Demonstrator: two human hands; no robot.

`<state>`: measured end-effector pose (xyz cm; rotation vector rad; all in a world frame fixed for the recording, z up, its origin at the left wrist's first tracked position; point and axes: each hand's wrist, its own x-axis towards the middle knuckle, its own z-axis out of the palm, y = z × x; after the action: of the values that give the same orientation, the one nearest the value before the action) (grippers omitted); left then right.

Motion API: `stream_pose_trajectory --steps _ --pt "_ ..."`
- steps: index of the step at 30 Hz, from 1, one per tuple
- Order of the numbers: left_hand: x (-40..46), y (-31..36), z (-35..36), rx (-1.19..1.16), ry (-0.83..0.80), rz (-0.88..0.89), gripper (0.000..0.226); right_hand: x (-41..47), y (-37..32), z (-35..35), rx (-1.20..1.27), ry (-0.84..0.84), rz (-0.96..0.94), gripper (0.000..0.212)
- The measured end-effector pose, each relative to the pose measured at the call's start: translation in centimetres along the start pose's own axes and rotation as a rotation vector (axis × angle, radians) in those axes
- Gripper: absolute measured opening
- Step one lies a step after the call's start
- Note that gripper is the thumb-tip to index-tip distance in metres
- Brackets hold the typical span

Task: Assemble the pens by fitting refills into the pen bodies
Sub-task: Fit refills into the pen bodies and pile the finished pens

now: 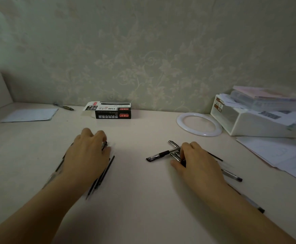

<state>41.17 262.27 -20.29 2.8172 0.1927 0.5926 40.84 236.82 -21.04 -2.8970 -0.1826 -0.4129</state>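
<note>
while both hands are lying low on the table point(143, 199), the work is looking like its picking-up step: each hand is reaching into its own pile and nothing is joined yet. the left hand point(88, 152) is resting over the refills point(103, 175), thin dark rods fanning out toward the near side beneath its palm, and its fingertips are curling around a small dark piece at the far edge of that pile; what the piece is i cannot tell. the right hand point(194, 159) is covering a loose heap of pen bodies point(161, 154), its fingers bending down onto several of them, though whether it is truly gripping one or only pressing on them is not showing. more pens are lying near the right forearm. a pen box point(113, 110) is sitting far off by the wall, well apart from both piles. as a judgement, the next move is calling for each hand to single out one item, lift it free of its neighbours, and bring refill tip and body opening into line between the two piles.
</note>
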Motion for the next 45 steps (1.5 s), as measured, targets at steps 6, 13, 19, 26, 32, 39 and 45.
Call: stream_pose_trajectory --steps 6,13,19,26,32,39,45 --pt "-1.2 1.7 0.6 -0.119 -0.002 0.231 0.021 0.1 -0.1 0.1 -0.006 0.001 -0.012 0.027" --pt "-1.9 2.9 1.4 -0.192 -0.103 0.369 0.014 0.3 -0.2 0.5 -0.022 0.022 -0.010 0.025" --pt "-2.0 2.8 1.6 -0.195 -0.139 0.389 0.014 -0.1 0.0 -0.2 -0.035 -0.002 -0.004 0.036" --pt "-1.9 2.7 1.8 -0.202 -0.166 0.402 0.013 -0.2 0.4 -1.0 -0.021 -0.137 -0.020 0.030" --pt "-2.0 2.6 1.8 -0.214 -0.168 0.404 0.013 -0.2 -0.2 -0.8 -0.049 -0.128 -0.028 0.026" --pt "-2.2 2.9 1.9 -0.299 -0.184 0.428 0.009 0.4 -0.5 -0.4 0.273 0.003 -0.025 0.029" --pt "-2.5 3.4 1.8 -0.392 -0.163 0.482 0.025 0.6 -1.5 0.2 0.797 0.002 -0.002 0.014"
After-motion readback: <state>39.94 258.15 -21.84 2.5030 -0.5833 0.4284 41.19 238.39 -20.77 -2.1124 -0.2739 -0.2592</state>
